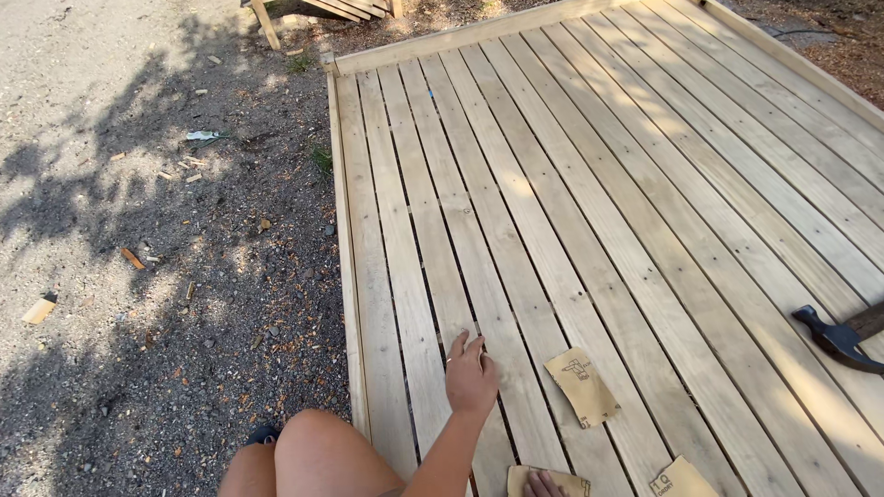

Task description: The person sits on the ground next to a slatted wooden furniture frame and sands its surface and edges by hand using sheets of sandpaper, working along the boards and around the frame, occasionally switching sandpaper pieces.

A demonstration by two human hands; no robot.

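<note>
My left hand [471,375] lies flat on a pale wooden deck board, fingers slightly apart, holding nothing. Only the fingertips of my right hand [541,484] show at the bottom edge, pressed on a tan piece of sandpaper [525,479]. A second sandpaper sheet [580,387] lies loose on the boards just right of my left hand. A third sandpaper sheet [681,479] sits at the bottom edge further right. The slatted deck [589,184] stretches away from me, with narrow gaps between the boards. My bare knee [318,456] is at the deck's left edge.
A black hammer head with a dark handle [843,339] rests on the boards at the right edge. Gravel ground [138,230] with wood chips and scraps lies to the left. Stacked timber [322,9] stands beyond the far corner.
</note>
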